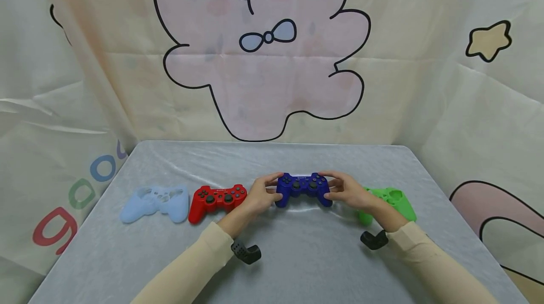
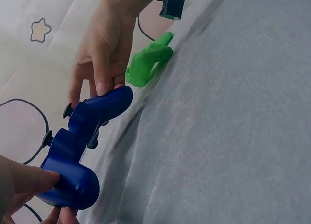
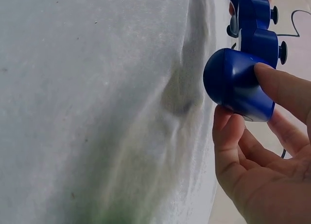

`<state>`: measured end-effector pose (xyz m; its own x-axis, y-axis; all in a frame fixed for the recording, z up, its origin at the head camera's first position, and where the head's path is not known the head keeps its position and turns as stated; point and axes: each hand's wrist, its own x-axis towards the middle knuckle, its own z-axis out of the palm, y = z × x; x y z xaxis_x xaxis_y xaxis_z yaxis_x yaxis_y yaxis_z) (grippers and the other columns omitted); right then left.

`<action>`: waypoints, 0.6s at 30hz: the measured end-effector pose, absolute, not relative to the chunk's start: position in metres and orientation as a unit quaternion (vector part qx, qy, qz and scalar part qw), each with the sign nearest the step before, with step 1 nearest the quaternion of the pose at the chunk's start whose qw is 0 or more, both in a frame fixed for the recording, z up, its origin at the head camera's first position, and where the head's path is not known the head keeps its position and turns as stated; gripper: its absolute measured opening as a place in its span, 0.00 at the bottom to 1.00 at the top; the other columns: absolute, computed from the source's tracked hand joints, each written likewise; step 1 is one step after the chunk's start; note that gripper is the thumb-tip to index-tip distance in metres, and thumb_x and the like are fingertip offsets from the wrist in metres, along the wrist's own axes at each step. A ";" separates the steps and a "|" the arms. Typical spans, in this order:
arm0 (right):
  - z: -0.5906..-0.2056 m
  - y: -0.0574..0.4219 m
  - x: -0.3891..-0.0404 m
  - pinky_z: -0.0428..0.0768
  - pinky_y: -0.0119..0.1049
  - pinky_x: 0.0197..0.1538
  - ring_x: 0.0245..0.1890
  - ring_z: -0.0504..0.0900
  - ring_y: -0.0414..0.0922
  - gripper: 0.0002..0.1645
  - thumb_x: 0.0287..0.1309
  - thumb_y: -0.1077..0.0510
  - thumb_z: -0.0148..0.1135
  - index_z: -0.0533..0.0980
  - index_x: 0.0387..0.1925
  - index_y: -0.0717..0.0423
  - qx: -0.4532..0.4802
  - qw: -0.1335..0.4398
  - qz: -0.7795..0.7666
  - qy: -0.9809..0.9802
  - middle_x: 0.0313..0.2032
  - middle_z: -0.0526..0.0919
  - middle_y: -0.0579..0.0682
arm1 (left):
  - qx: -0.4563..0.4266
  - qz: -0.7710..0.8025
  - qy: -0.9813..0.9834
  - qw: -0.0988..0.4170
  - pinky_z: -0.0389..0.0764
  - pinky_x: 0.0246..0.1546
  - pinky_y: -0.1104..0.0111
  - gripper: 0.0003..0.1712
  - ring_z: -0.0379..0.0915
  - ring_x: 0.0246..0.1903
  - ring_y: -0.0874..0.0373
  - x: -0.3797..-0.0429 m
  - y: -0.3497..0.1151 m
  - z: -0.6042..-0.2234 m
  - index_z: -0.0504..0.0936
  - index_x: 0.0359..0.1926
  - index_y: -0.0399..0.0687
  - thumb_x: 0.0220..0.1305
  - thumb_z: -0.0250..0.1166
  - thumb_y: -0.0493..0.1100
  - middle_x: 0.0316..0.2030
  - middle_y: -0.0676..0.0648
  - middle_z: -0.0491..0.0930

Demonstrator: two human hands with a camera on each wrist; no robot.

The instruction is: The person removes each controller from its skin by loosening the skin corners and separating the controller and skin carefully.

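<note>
A blue game controller with two black thumbsticks is held between both hands, its face toward the head camera. My left hand grips its left end, the thumb on the left handle in the left wrist view. On the other end, my right hand pinches the right handle, thumb on top and fingers beneath in the right wrist view. Both wrist views show the controller raised over the cloth. Right behind the right forearm lies a green silicone controller cover, partly hidden by that arm.
A red game controller lies beside the left hand. Left of it is a light blue silicone controller cover. All rest on a grey cloth-covered table, with a printed curtain hanging behind its far edge.
</note>
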<state>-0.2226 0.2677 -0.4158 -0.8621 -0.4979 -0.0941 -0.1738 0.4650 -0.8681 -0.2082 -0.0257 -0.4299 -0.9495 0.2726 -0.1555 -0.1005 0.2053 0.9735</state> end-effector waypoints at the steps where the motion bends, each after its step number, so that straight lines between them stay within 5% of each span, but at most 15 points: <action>1: -0.416 0.268 -0.222 0.83 0.33 0.47 0.53 0.83 0.59 0.40 0.64 0.67 0.64 0.60 0.74 0.65 -0.202 0.171 -0.479 0.837 0.58 0.77 0.73 | 0.057 0.627 0.763 0.149 0.83 0.52 0.60 0.36 0.78 0.58 0.46 -0.208 -0.026 -0.430 0.74 0.70 0.54 0.64 0.65 0.27 0.67 0.35 0.72; 18: -0.404 0.282 -0.209 0.83 0.34 0.46 0.53 0.83 0.55 0.39 0.65 0.64 0.65 0.60 0.73 0.66 -0.233 0.180 -0.453 0.842 0.63 0.72 0.75 | 0.106 0.616 0.768 0.142 0.84 0.52 0.54 0.35 0.83 0.52 0.42 -0.198 -0.021 -0.429 0.76 0.67 0.47 0.59 0.69 0.27 0.62 0.30 0.76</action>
<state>-0.2089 0.2820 -0.4044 -0.8269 -0.5549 -0.0911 -0.2297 0.4812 -0.8460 -0.1980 -0.0215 -0.4290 -0.9373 0.3372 -0.0884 -0.0129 0.2198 0.9755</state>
